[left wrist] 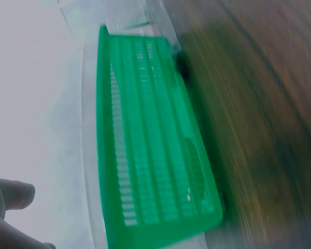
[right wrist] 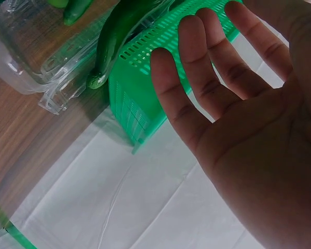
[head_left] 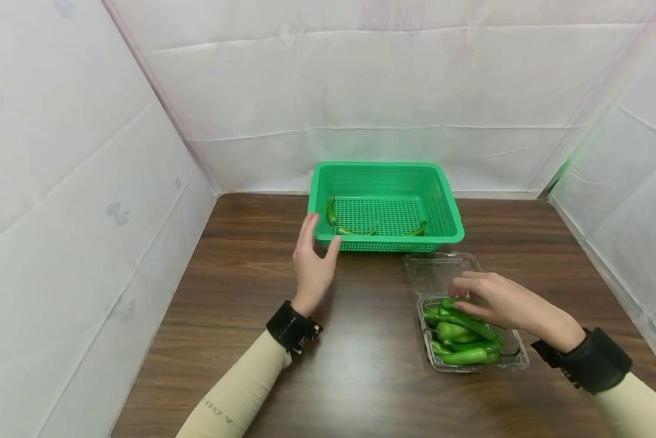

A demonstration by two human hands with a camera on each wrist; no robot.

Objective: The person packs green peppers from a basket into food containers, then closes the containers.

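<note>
Hovering just above the peppers (head_left: 461, 337), the right hand (head_left: 500, 301) spreads loose, nearly straight fingers over the clear clamshell tray (head_left: 516, 359) at about 4 o'clock on the bench (head_left: 360, 365). Its fingertips are at or just above the topmost pepper, and nothing is pinched in its grip; the right wrist view shows the palm (right wrist: 249, 129) open, with the fingers apart and empty. That tray holds a heap of green peppers, and its hinged lid (head_left: 437, 271) lies flat open toward 12 o'clock, reaching up to the front wall of the green basket (head_left: 448, 207).

The left hand (head_left: 312, 264) stands on edge at the basket's 8 o'clock corner, fingers straight and thumb out toward the front wall; I cannot tell whether it touches the plastic. Its grip is open and holds nothing. In the blurred left wrist view only a fingertip (left wrist: 13, 192) shows beside the basket's perforated wall (left wrist: 155, 155).

Inside the basket lie three peppers: one (head_left: 331, 210) along the left wall at 9 o'clock, one (head_left: 355, 231) against the front wall, and one (head_left: 417, 229) near the front right corner. White sheeting (head_left: 360, 91) closes in the bench at the back and both sides.
</note>
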